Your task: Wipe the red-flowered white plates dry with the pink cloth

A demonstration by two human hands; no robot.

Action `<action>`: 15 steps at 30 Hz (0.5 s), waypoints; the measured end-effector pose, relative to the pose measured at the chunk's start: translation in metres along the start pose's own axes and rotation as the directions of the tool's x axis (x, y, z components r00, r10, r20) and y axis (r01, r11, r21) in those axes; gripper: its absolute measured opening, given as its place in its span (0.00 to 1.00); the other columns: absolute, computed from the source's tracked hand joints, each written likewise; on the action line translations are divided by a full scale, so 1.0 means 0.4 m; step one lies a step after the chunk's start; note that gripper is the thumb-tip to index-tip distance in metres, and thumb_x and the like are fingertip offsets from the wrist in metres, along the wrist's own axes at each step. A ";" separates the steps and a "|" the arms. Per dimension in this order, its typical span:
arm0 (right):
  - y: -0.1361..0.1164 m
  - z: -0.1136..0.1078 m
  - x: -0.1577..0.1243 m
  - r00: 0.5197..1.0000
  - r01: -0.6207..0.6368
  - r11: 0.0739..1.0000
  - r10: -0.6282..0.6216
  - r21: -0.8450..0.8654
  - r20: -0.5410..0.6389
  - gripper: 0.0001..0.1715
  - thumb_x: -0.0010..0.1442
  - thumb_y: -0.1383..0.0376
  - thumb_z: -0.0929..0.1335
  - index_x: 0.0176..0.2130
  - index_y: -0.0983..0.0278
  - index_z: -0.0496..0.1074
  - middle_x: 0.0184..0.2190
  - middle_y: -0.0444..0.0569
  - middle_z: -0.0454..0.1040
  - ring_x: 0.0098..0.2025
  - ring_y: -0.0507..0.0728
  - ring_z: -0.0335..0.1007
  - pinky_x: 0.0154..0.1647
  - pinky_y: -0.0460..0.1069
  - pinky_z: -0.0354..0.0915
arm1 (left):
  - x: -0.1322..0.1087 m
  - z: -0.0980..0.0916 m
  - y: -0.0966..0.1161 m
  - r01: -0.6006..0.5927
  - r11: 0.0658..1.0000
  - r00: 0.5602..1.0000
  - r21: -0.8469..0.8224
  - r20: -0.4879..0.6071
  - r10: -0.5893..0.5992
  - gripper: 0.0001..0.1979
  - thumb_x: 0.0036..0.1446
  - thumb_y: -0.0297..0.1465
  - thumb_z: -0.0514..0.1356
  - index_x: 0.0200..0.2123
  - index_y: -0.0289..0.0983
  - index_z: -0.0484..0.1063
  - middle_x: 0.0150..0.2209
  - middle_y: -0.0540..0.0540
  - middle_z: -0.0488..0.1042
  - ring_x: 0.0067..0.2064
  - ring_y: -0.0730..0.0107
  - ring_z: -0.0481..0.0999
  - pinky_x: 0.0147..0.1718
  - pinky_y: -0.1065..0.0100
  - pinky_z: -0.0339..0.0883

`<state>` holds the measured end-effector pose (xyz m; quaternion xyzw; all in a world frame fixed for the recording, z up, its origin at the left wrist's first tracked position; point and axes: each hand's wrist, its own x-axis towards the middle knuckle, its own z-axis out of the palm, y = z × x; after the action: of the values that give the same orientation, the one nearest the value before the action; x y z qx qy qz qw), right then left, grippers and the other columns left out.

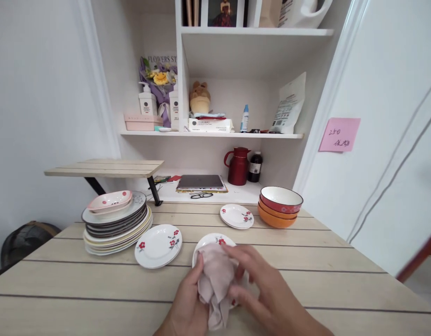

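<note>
A white plate with red flowers [205, 239] is tilted up above the table, mostly covered by a crumpled pinkish-grey cloth [217, 275]. My left hand [191, 301] grips the plate and cloth from the lower left, thumb on the near face. On the right, my right hand [259, 287] is at the cloth's edge with fingers spread and slightly blurred; nothing is seen gripped in it. One flowered plate [157, 245] lies to the left, and a small stack of flowered plates [236, 216] sits behind the hands.
A tall stack of plates [117, 228] topped by a pink dish [110, 200] stands at left, beside a raised wooden stand [107, 168]. Stacked bowls [280, 207] are at back right. Behind are a laptop [200, 181], glasses [201, 195], a red jug [238, 167] and a dark bottle [255, 168].
</note>
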<state>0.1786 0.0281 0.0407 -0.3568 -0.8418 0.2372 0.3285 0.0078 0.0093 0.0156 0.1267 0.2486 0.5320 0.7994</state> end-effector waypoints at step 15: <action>0.006 0.017 0.011 0.987 -0.062 0.967 0.022 -0.248 -0.159 0.30 0.57 0.71 0.63 0.53 0.44 0.70 0.53 0.50 0.63 0.43 0.58 0.68 0.40 0.52 0.67 | -0.015 0.029 -0.011 0.058 0.997 0.978 0.041 0.200 -0.065 0.28 0.63 0.44 0.52 0.62 0.40 0.59 0.52 0.39 0.74 0.51 0.55 0.74 0.53 0.55 0.61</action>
<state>0.1724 0.0319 0.0364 -0.4307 -0.8293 0.1066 0.3397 0.0154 0.0027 0.0249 0.1860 0.1793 0.4869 0.8344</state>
